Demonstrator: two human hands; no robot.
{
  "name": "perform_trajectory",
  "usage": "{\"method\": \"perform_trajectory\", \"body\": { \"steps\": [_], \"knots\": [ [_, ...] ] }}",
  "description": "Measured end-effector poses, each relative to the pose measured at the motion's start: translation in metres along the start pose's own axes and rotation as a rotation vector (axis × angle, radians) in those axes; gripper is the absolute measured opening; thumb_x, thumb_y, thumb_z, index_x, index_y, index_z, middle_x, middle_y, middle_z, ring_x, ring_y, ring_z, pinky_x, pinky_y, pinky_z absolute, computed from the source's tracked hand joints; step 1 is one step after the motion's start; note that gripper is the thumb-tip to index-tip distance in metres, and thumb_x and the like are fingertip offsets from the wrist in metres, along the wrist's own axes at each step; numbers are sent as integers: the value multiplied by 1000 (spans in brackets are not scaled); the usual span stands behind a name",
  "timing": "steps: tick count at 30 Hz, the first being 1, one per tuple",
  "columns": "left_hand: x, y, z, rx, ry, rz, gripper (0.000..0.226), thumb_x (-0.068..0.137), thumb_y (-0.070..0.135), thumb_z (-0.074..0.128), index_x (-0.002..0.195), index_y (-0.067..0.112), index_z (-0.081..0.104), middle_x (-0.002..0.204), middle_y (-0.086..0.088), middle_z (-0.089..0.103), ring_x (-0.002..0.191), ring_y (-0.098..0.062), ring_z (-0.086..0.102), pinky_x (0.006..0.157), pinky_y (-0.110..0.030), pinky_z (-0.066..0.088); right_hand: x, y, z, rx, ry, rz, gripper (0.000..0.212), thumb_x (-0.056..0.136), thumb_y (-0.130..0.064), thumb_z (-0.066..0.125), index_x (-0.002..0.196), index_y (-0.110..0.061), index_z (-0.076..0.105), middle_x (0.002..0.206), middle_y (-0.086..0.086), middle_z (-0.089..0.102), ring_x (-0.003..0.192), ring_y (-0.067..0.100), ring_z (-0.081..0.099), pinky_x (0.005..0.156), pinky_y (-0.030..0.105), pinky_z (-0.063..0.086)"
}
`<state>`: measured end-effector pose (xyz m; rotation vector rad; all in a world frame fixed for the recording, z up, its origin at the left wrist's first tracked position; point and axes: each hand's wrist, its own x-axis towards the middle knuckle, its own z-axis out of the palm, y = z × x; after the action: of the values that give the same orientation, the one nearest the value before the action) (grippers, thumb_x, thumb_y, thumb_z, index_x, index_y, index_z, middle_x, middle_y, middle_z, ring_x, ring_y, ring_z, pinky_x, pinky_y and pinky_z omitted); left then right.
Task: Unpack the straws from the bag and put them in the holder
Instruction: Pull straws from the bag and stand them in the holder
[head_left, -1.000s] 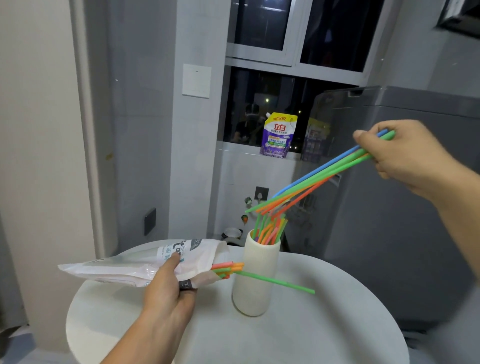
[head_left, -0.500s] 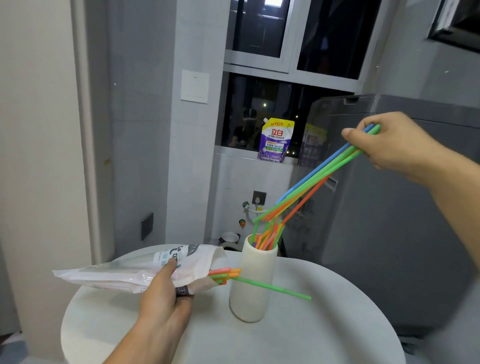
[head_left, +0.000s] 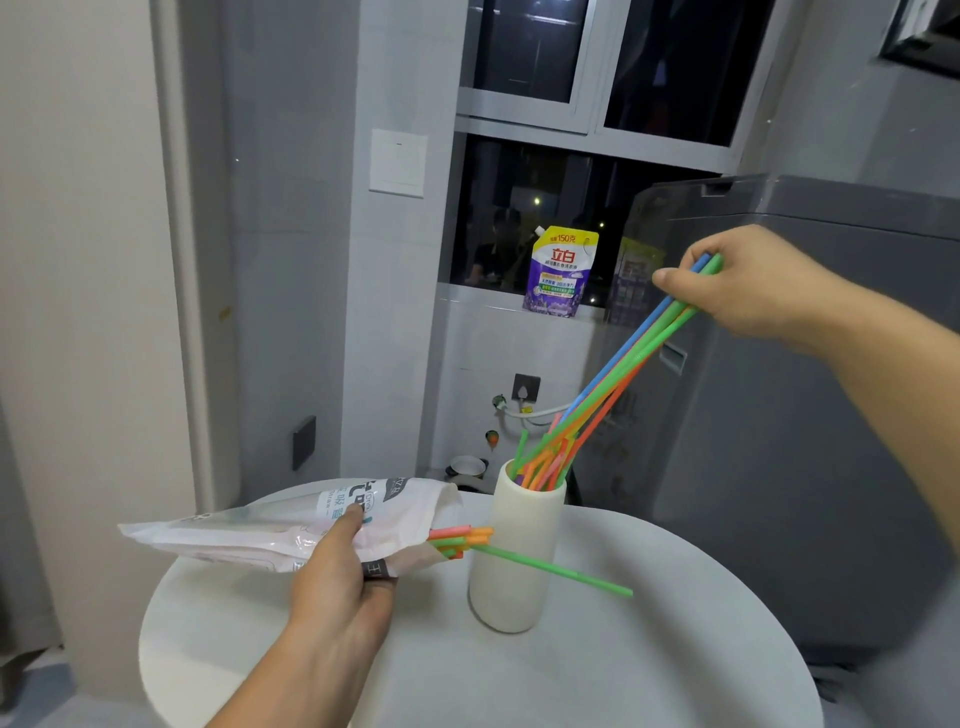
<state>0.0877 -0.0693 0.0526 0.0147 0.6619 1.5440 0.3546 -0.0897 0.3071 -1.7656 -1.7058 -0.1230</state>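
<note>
My left hand grips a white plastic bag held level over the round white table. Several orange and green straw ends poke out of the bag's mouth, and one green straw sticks far out in front of the holder. The holder is a tall white cup standing upright on the table with several coloured straws inside. My right hand pinches the top ends of a bundle of blue, green and orange straws. The bundle slants down, its lower ends inside the holder's mouth.
A grey appliance stands right behind the table. A purple and yellow refill pouch sits on the window sill. A wall with a white switch plate rises behind the bag. The table edge curves close on the left and right.
My right hand has brought the straw bundle down and steeper, so its lower ends have gone from above the rim into the holder. My left hand and the bag have hardly moved.
</note>
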Motion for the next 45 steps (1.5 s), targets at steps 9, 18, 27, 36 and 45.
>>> {"method": "perform_trajectory", "body": {
  "steps": [9, 18, 27, 36, 45],
  "knots": [
    [-3, 2, 2, -50, 11, -18, 34, 104, 8, 57, 139, 6, 58, 125, -10, 69, 85, -18, 69, 38, -28, 54, -3, -10, 11, -82, -40, -33, 33, 97, -35, 63, 79, -8, 62, 56, -3, 47, 39, 8, 44, 30, 10, 27],
    [0, 3, 2, -116, 17, -45, 34, 104, 8, 57, 138, 6, 58, 125, -11, 70, 86, -19, 70, 39, -29, 55, -5, -20, 15, -111, -62, -46, 31, 96, -36, 63, 77, -12, 60, 60, -7, 45, 49, 7, 41, 30, 10, 27],
    [3, 1, 2, -181, 26, -72, 37, 104, 7, 58, 140, 6, 58, 131, -11, 70, 88, -20, 72, 41, -30, 56, -2, -21, 11, -117, -47, -39, 32, 97, -36, 63, 83, -7, 63, 61, -4, 48, 51, 7, 41, 39, 17, 30],
    [5, 3, 1, -131, 16, -71, 37, 103, 8, 60, 140, 4, 58, 133, -14, 70, 93, -23, 72, 44, -35, 60, -1, -23, 9, -94, -72, -3, 31, 97, -33, 63, 84, -6, 64, 61, -1, 48, 44, 6, 41, 31, 12, 29],
    [3, 4, 0, -61, 4, -45, 39, 102, 8, 60, 141, 4, 57, 132, -14, 70, 111, -27, 72, 50, -39, 63, 1, -26, 11, -119, -74, -27, 32, 96, -35, 64, 81, -7, 64, 61, -1, 48, 49, 13, 41, 43, 22, 32]
  ]
}}
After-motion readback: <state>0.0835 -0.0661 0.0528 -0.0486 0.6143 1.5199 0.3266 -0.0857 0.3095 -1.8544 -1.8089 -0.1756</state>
